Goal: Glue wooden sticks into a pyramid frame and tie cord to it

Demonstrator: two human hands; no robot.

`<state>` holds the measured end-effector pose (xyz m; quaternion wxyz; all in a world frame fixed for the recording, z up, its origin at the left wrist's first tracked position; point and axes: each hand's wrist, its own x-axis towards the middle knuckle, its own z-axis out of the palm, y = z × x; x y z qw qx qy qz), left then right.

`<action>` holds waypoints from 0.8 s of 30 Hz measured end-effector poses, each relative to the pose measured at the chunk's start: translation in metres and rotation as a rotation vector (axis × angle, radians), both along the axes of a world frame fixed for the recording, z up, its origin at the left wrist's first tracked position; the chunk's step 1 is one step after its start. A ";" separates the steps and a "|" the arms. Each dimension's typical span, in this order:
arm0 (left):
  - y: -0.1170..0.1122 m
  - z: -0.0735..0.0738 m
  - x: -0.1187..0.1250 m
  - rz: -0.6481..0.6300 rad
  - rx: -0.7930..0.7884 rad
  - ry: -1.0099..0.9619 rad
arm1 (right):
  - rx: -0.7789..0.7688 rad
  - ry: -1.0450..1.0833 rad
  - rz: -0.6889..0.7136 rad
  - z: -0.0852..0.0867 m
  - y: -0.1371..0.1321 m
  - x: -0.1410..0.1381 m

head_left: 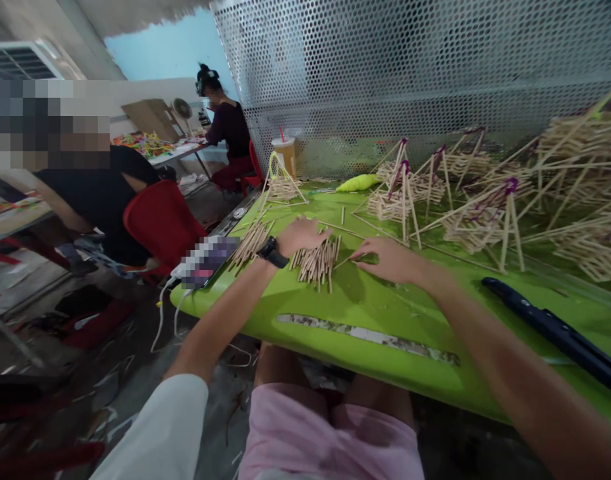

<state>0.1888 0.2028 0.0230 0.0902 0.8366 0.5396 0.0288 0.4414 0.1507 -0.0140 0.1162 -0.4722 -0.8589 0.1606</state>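
My left hand (301, 235), with a dark watch on its wrist, lies over the far end of a pile of short wooden sticks (318, 265). Its thumb reaches out to the right and the fingers look spread, touching the sticks. Just right of the pile, my right hand (388, 260) pinches a thin wooden stick (343, 263) between thumb and fingertips. More loose sticks (253, 243) lie left of my left hand. Beyond my right hand stand several stick frames (403, 193) tied at the top with purple thread.
The green table (335, 347) bears a dark long-handled tool (550, 320), a phone (210, 260) with cables, a yellow-green bundle (358, 183) and a drink cup (285, 155). Perforated metal sheeting (410, 73) rises behind. One person (103, 193) sits left by a red chair (163, 223), another (230, 127) farther back.
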 end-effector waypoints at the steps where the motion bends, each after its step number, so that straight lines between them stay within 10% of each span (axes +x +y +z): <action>1: 0.004 0.000 0.007 0.004 0.007 0.035 | -0.009 -0.004 0.016 0.001 -0.001 0.002; 8: 0.022 -0.027 0.009 -0.302 -0.142 -0.206 | -0.160 -0.053 -0.012 0.008 -0.008 0.004; 13: 0.018 -0.048 0.015 -0.223 -0.075 -0.268 | -0.091 -0.105 -0.144 0.003 -0.008 -0.012; 24: 0.034 -0.016 -0.016 -0.166 -0.025 -0.332 | 0.075 -0.015 -0.023 -0.013 -0.006 -0.029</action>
